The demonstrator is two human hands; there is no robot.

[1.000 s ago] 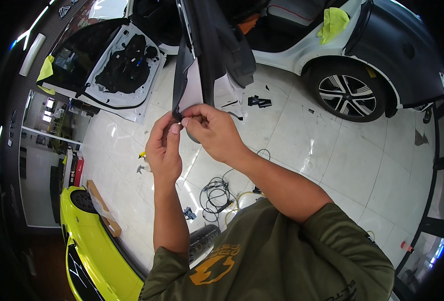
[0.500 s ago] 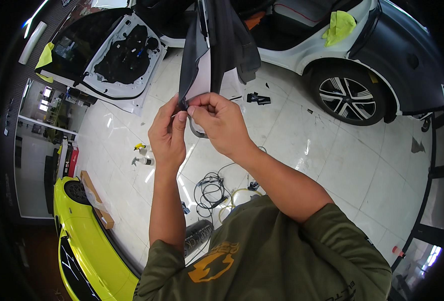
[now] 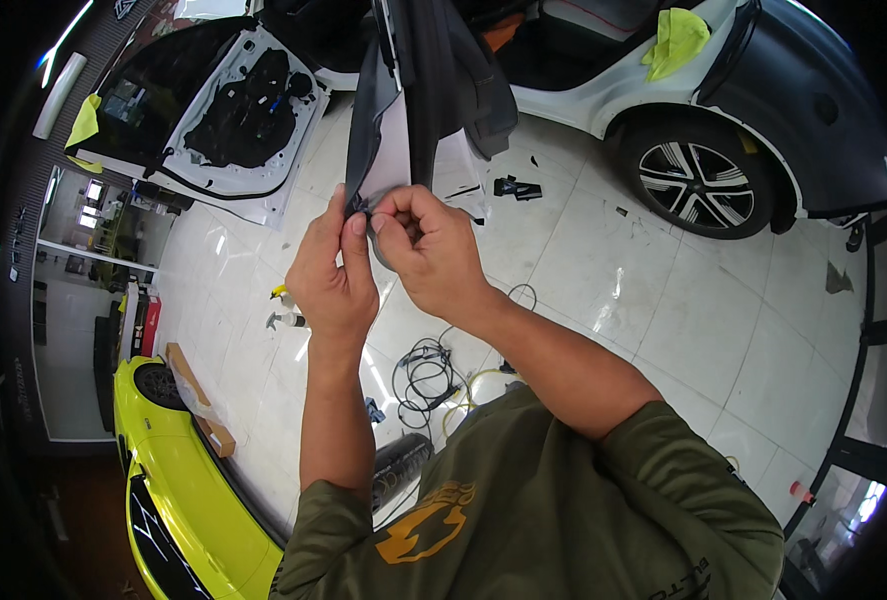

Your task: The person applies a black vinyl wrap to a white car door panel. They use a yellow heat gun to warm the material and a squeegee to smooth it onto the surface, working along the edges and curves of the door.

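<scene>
In front of me a white car door panel point(image 3: 390, 150) stands nearly edge-on, with dark grey film point(image 3: 365, 125) folding over its edge. My left hand point(image 3: 331, 270) pinches the film's lower corner between thumb and fingers. Right beside it, my right hand point(image 3: 436, 255) is closed too, thumb against bent index finger, at the same edge of the film. The exact spot under its fingertips is partly hidden. A wider dark flap point(image 3: 478, 95) hangs on the right side of the panel.
An opened car door point(image 3: 248, 120) with its inner trim off stands at left. A car wheel point(image 3: 698, 185) is at right. Cables point(image 3: 428, 380), a spray bottle point(image 3: 286, 320) and a dark cylinder point(image 3: 401, 468) lie on the floor. A yellow-green car point(image 3: 188, 480) is lower left.
Both hands stay closed at the film's edge and have shifted slightly left in the picture. The right fingers have curled in more. The whole view has moved a little.
</scene>
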